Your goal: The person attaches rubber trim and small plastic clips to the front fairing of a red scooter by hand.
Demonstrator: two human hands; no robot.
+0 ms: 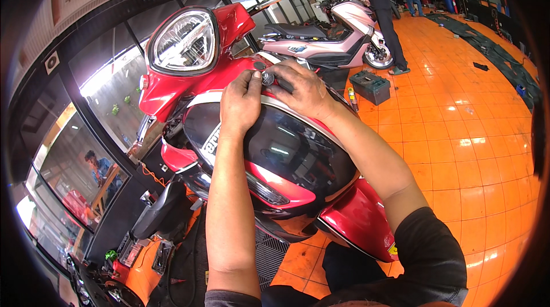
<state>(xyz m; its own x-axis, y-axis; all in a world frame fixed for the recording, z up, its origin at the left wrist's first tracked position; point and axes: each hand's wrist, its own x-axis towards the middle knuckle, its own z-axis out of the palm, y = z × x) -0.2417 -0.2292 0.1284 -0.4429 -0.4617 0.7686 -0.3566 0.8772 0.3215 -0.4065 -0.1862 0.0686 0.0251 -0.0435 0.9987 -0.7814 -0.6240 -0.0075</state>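
A red scooter point(229, 69) fills the middle of the view, its big headlight point(184, 42) at the upper left. Below the headlight is a glossy black front panel point(286, 146) edged in white and red. Both my hands meet at the panel's upper edge, around a small round dark piece point(267, 79). My left hand point(242, 100) has its thumb and forefinger closed against the piece from the left. From the right, my right hand point(303, 89) bends its fingers onto the same piece. What exactly the piece is, and the undersides of my fingers, I cannot make out.
A pink scooter point(321, 40) stands behind, with a person in black point(381, 9) beside it. On the orange tiles point(452, 135) are a dark toolbox point(369, 87) and a small can point(352, 99). A detached-looking dark seat point(161, 212) lies lower left, near tools.
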